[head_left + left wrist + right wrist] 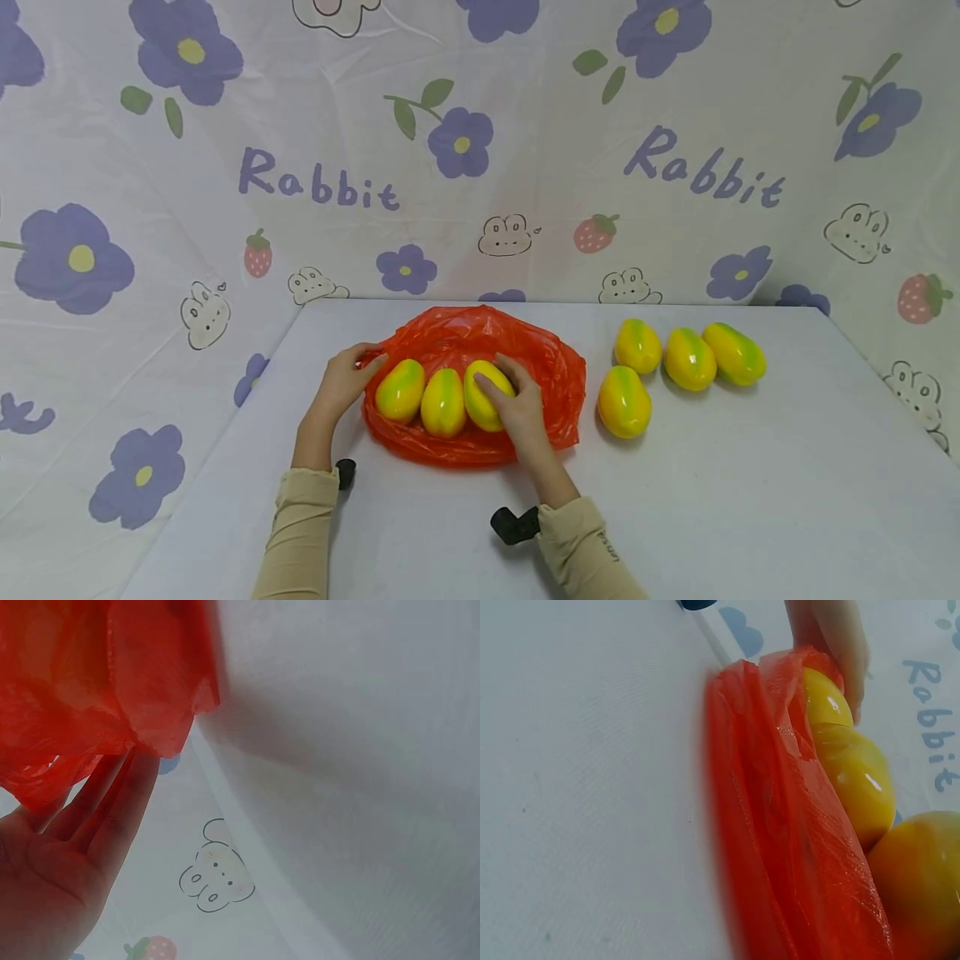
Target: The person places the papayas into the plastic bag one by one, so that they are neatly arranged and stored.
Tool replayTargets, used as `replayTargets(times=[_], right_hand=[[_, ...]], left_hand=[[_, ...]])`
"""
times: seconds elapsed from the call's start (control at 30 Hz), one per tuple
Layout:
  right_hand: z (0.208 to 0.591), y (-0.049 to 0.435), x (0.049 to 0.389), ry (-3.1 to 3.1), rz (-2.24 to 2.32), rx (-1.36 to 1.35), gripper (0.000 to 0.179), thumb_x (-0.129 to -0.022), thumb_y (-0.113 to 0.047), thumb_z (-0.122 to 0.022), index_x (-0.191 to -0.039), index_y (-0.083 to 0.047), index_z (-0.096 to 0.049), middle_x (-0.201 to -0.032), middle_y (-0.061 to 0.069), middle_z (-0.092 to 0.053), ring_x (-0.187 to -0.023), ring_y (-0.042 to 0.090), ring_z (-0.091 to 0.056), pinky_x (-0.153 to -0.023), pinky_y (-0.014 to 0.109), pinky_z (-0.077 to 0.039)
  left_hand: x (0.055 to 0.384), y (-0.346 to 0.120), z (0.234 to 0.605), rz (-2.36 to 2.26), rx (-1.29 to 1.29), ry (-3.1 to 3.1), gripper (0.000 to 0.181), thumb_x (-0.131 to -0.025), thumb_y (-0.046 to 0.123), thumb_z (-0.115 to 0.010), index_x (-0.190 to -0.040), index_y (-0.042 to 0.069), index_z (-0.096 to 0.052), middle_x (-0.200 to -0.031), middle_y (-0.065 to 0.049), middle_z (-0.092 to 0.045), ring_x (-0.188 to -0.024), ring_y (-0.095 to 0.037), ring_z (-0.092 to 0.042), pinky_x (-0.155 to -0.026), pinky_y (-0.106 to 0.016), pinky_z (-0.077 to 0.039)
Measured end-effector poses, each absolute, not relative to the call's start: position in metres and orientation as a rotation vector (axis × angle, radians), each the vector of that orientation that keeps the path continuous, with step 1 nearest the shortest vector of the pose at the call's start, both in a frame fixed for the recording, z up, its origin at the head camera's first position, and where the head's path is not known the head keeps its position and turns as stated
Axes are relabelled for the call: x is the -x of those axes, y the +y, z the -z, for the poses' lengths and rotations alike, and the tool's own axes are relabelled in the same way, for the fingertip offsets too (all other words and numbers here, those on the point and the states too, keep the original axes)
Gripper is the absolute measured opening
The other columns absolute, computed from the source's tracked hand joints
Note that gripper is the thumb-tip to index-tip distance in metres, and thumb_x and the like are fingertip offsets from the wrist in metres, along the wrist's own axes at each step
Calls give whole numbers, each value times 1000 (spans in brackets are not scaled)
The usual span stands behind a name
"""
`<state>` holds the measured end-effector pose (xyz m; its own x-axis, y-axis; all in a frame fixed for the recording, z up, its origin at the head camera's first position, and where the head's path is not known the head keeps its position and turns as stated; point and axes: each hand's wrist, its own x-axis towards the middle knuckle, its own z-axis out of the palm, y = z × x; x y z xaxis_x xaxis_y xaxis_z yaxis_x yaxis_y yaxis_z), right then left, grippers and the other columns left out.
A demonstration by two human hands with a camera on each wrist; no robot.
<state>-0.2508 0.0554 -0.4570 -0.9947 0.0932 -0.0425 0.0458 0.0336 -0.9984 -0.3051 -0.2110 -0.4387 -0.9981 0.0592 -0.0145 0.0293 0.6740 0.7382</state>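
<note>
A red plastic bag (480,329) lies spread wide on the table, with three glossy yellow fruits striped green in a row inside it. At the bag's left rim, my left hand (347,383) pinches the plastic between thumb and fingers. In the left wrist view the fingertips of that hand (71,855) go out of sight behind the red film. My right hand (525,412) grips the rightmost yellow fruit (483,396) in the bag, thumb on its near side and fingers over its far side. The right wrist view shows the fruits (859,780) above the bag's crumpled edge; the right hand is outside it.
Several more yellow fruits with green stripes stand right of the bag, the nearest fruit (625,402) close to its edge. The white table (750,500) ends at a patterned cloth backdrop (555,125). A black wrist mount (515,525) juts from the right sleeve.
</note>
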Motion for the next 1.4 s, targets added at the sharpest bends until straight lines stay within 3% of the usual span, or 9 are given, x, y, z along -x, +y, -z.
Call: replayTargets(times=[0.67,0.97,1.4], right_hand=[[472,49,247,-2279,-2137,158,66,-94,-43,-60,-147,-9,-41,-150,10,-44,-136,29,-41,-118,49,-33],[477,47,247,-2362,-2145,175,72,-94,-51,-56,-151,-14,-34,-153,9,-38,-139,30,-36,-118,55,-30],[476,50,247,-2347,-2146,206,81,-90,-43,-65,-156,-22,-22,-160,6,-29,-147,30,-28,-121,54,-25]], left_hand=[[306,-213,440,-1263,-52,2825,45,-101,34,-51,-140,12,-51,-142,-16,-53,-127,-35,-49,-106,-51,-47],[306,-213,439,-1266,-58,2824,46,-101,35,-51,-141,11,-50,-142,-17,-52,-130,-36,-48,-107,-53,-45],[306,-212,442,-1273,-52,2823,47,-100,37,-51,-140,12,-50,-143,-16,-52,-131,-35,-47,-108,-53,-45]])
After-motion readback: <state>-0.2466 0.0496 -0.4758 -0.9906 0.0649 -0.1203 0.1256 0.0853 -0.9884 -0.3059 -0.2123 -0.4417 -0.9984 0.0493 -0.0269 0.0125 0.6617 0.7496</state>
